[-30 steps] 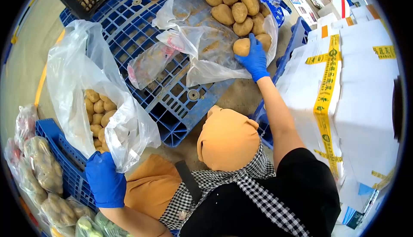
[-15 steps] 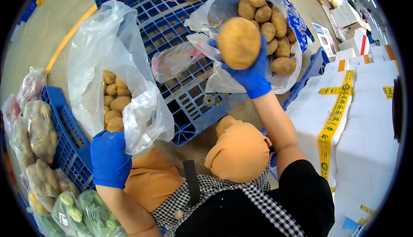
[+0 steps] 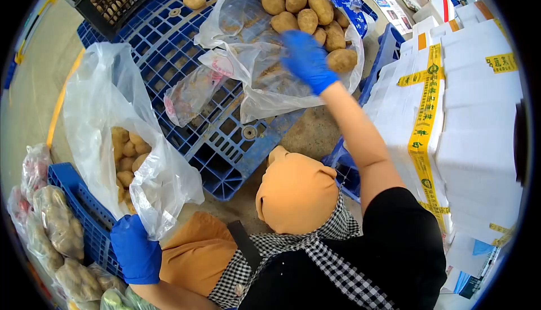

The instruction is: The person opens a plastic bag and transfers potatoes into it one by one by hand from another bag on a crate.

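My left hand [image 3: 135,249], in a blue glove, is closed on the lower edge of a clear plastic bag [image 3: 93,99]. Several potatoes [image 3: 127,158] lie inside that bag. Over a second, wide-open plastic bag [image 3: 270,99] is my right hand [image 3: 309,62], also blue-gloved and smeared by motion. Its fingers look apart, and I see no potato in it. Larger potatoes [image 3: 308,21] fill the far right part of this second bag, just beyond the right hand. A crumpled plastic bag [image 3: 194,93] with pink marks lies between the two bags.
A blue plastic pallet [image 3: 217,161] bears the open bag. A black crate [image 3: 107,9] with potatoes stands far left, near loose potatoes [image 3: 194,1]. Bagged produce [image 3: 58,222] sits by a blue crate [image 3: 84,194] at left. White taped boxes [image 3: 479,118] are stacked at right.
The large potato in my right hand is no longer seen there. That hand has turned over and lowered towards the open bag. My view has shifted; the left hand still grips its bag.
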A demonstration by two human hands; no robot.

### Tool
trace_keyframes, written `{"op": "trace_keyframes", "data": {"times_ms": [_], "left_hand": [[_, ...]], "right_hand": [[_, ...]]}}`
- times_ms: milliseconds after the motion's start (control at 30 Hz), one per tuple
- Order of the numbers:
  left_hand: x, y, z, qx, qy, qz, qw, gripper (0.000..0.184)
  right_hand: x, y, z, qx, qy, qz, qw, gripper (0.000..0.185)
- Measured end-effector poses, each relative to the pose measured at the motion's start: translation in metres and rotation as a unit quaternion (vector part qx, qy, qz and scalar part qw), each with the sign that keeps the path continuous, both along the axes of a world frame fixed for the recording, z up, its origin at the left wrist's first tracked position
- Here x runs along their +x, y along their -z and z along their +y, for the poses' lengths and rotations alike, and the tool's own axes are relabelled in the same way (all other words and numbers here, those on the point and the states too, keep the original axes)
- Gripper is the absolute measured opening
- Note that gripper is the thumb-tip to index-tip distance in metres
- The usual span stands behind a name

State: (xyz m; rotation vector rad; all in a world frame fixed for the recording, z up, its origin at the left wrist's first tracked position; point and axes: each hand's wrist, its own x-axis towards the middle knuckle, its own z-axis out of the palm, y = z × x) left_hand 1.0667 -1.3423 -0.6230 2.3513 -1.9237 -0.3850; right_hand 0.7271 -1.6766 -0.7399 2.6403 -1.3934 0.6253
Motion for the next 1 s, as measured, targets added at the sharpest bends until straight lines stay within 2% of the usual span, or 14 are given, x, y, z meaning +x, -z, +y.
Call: {"op": "trace_keyframes", "data": {"times_ms": [33,67,133,233,267,367,433,500,633,733,833,867,967,1000], "left_hand": [[-0.001,-0.002,-0.002,-0.004,0.002,0.01,1.0,0.015],[-0.002,-0.003,-0.004,-0.007,0.006,0.019,1.0,0.016],[-0.003,0.001,-0.007,-0.018,0.013,0.016,1.0,0.016],[-0.003,0.0,-0.011,-0.06,0.01,0.037,0.997,0.017],[-0.005,0.0,-0.011,-0.076,0.008,0.051,0.996,0.017],[-0.006,-0.001,-0.005,-0.052,-0.009,0.033,0.998,0.017],[-0.008,-0.001,-0.004,-0.056,0.001,0.027,0.998,0.015],[-0.009,0.0,-0.006,-0.064,0.001,0.012,0.998,0.013],[-0.011,-0.001,-0.013,-0.059,-0.005,-0.006,0.998,0.01],[-0.01,0.001,-0.01,-0.05,-0.007,-0.025,0.998,0.01],[-0.009,0.0,-0.007,-0.05,-0.001,-0.026,0.998,0.008],[-0.009,0.001,-0.007,-0.046,-0.001,-0.012,0.999,0.007],[-0.012,-0.003,-0.005,-0.065,-0.006,-0.013,0.998,0.006],[-0.012,0.001,-0.007,-0.065,-0.008,-0.019,0.998,0.005]], "right_hand": [[-0.037,0.008,-0.014,0.055,0.13,0.121,0.983,0.038],[-0.068,0.016,-0.011,0.038,0.225,0.156,0.961,0.054],[-0.148,0.075,-0.026,-0.071,0.204,0.277,0.936,0.074],[-0.144,0.064,-0.028,0.009,0.233,0.289,0.928,0.071],[-0.137,0.047,-0.022,0.08,0.228,0.242,0.94,0.063],[-0.149,0.046,-0.041,0.13,0.255,-0.13,0.949,0.054],[-0.138,0.032,-0.049,0.304,0.151,-0.48,0.809,0.062],[-0.088,0.0,-0.025,0.386,-0.037,-0.729,0.563,0.07],[0.0,-0.055,0.011,0.491,-0.207,-0.717,0.45,0.079],[0.041,-0.064,0.023,0.526,-0.204,-0.687,0.457,0.081],[0.09,-0.056,0.025,0.621,-0.307,-0.66,0.29,0.074],[0.115,-0.064,0.035,0.642,-0.267,-0.649,0.309,0.074],[0.182,-0.039,0.03,0.795,-0.374,-0.471,0.081,0.075],[0.204,-0.022,0.037,0.78,-0.337,-0.475,0.23,0.073]]}}
